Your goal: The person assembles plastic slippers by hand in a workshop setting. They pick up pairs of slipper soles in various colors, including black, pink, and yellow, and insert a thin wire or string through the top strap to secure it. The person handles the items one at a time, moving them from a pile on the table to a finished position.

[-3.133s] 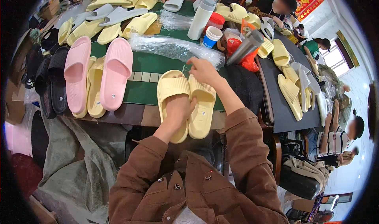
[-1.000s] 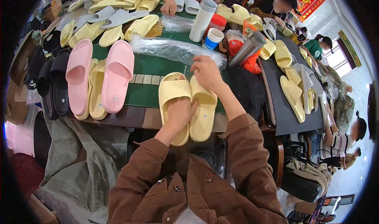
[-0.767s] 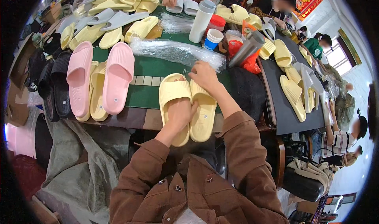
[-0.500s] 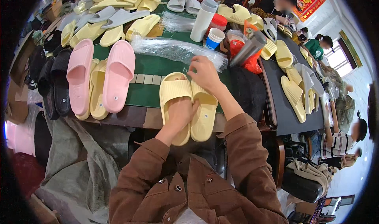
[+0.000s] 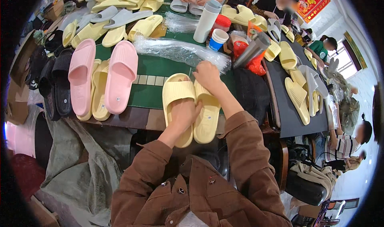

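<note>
A pair of pale yellow slide sandals lies side by side at the near edge of the green table (image 5: 154,73). My left hand (image 5: 183,114) presses down on the left sandal (image 5: 176,94), palm on its footbed. My right hand (image 5: 208,75) rests on the toe strap of the right sandal (image 5: 207,121), fingers curled over it. Just beyond my right hand lies a bundle of clear plastic bags (image 5: 180,53). Both forearms wear brown sleeves.
Pink sandals (image 5: 120,77), a yellow pair and black ones (image 5: 54,87) lie at the left. More yellow and grey sandals fill the far side. A white bottle (image 5: 206,21), a cup (image 5: 218,39) and an orange bag (image 5: 250,55) stand behind. Other people work around the tables.
My right hand has shifted slightly on the right sandal's strap. My left hand and both sandals stay in place.
</note>
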Demonstrator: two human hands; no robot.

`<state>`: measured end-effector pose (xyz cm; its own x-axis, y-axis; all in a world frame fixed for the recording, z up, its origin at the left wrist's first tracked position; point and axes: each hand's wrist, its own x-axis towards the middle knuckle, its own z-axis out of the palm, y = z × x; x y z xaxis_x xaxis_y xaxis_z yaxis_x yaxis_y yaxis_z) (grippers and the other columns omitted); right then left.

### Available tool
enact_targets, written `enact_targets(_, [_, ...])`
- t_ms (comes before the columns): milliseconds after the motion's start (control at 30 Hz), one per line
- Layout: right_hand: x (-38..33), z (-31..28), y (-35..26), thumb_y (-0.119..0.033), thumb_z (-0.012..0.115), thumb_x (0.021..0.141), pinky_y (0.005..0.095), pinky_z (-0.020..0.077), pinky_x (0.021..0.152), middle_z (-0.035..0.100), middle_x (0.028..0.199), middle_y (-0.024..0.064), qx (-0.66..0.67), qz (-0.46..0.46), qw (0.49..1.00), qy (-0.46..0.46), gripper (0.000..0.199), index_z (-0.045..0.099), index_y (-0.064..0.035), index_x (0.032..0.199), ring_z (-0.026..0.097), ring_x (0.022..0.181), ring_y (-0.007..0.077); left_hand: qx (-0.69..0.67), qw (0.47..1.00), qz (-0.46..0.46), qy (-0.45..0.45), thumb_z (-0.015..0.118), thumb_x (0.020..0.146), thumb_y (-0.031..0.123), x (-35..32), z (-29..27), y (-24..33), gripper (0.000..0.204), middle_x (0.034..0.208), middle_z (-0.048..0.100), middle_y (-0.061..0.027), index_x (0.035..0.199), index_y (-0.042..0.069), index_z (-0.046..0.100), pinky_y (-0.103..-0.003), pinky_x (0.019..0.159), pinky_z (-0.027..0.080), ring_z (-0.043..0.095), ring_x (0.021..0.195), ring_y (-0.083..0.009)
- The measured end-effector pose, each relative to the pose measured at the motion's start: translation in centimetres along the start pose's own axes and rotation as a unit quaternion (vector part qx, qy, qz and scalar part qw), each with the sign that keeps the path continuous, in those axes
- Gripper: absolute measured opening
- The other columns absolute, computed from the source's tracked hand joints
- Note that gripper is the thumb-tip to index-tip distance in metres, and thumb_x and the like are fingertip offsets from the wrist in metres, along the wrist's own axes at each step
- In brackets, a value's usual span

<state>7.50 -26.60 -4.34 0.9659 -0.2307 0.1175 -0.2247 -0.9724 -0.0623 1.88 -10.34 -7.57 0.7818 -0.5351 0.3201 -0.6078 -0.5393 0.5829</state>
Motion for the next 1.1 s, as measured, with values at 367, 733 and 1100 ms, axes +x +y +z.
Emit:
enact_targets(367, [-1.0, -0.7, 2.4, -0.012, 0.066, 0.074, 0.0414, 0.0487, 0.081, 0.064, 0.092, 0.0119, 0.179, -0.148, 0.967, 0.106, 0.010, 0.067, -0.0033, 0.078, 0.061, 0.089, 0.0330, -0.019, 0.999, 0.013, 0.048, 0.056, 0.089, 0.037, -0.4, 1.8, -0.7, 0.051, 0.103, 0.064, -0.0266, 0.108, -0.010, 0.061, -0.046, 0.077, 0.052, 0.065, 0.086, -0.0392])
enact_targets(733, [-1.4, -2.5, 0.3, -0.012, 0.057, 0.088, 0.0301, 0.0515, 0.060, 0.068, 0.073, 0.0094, 0.406, -0.024, 0.913, -0.042, 0.017, 0.067, 0.0015, 0.091, 0.064, 0.063, 0.0150, -0.029, 0.996, -0.039, -0.080, 0.054, 0.090, 0.039, 0.0, -0.1, 0.1, 0.048, 0.090, 0.067, -0.0248, 0.093, -0.007, 0.066, -0.047, 0.067, 0.054, 0.066, 0.075, -0.0369])
enact_targets(1100, [-2.3, -2.6, 1.5, -0.012, 0.056, 0.089, 0.0293, 0.0514, 0.058, 0.067, 0.070, 0.0089, 0.421, -0.001, 0.907, 0.035, 0.018, 0.067, 0.0019, 0.090, 0.063, 0.058, 0.0141, -0.004, 0.997, 0.001, -0.073, 0.060, 0.088, 0.037, -0.9, -1.9, 0.7, 0.050, 0.099, 0.061, -0.0282, 0.103, -0.011, 0.059, -0.048, 0.080, 0.049, 0.061, 0.092, -0.0388])
